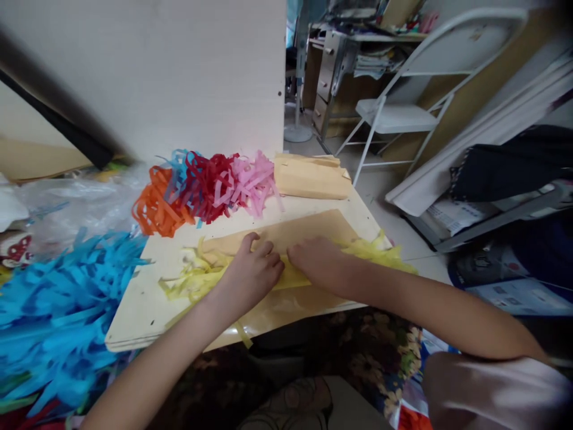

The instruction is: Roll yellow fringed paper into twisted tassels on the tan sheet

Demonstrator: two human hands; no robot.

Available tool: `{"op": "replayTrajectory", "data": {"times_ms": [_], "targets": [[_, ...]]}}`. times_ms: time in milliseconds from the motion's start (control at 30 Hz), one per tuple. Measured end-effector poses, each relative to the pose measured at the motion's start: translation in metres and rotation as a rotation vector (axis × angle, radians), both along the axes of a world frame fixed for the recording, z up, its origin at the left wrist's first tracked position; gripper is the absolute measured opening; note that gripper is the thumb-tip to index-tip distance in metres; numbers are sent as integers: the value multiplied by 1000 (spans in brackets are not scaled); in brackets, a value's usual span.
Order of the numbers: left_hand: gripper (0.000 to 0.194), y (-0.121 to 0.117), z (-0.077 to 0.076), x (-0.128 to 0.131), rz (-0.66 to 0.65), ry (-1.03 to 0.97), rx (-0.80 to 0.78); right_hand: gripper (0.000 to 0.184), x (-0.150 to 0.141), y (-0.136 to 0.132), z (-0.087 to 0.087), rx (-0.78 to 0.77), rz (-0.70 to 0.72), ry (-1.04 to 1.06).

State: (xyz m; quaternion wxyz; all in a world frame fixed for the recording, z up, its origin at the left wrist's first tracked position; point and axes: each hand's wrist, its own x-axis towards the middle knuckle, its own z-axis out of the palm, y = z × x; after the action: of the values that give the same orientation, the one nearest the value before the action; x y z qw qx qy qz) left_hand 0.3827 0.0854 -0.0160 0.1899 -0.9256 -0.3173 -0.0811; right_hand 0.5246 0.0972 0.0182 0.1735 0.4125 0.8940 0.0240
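Left hand (256,272): fingers curled on yellow paper (293,276); can't tell if pinching
Right hand (316,263): same
Table (134,316): carries all
Brown sheet (308,230): under yellow paper
Yellow paper: ends fringed, middle looks unfinished
Fringe pile (210,185): looks done

Nothing properly readable from where I stand. Dark package, right side (492,272): pale script-like lettering, too blurred. Pale blue-white panel (528,297) just below: small print, illegible. White packet (456,216) above those: bluish printed marks, can't make out.
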Motion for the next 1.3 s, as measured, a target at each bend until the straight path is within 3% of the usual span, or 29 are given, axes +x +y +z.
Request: {"op": "replayTrajectory", "data": {"times_ms": [300, 600, 1000, 1067, 1200, 1300], "targets": [[32, -6, 12, 11, 220, 15, -257, 16, 22, 3, -16, 6, -27, 174], [26, -20, 7, 5, 314, -85, -244, 20, 37, 0, -17, -24, -29, 295], [38, -30, 0, -9, 215, -142, -285, 21, 48, -20, -8, -44, -63, 326], [33, -30, -1, -9, 209, -153, -287, 23, 49, -24, -6, -58, -47, 299], [22, -31, 0, -7, 206, -138, -285, 10, 49, -25, -5, -65, -3, 249], [22, -32, 1, -6, 204, -127, -286, 14, 51, -23, -8, -43, -23, 280]]}}
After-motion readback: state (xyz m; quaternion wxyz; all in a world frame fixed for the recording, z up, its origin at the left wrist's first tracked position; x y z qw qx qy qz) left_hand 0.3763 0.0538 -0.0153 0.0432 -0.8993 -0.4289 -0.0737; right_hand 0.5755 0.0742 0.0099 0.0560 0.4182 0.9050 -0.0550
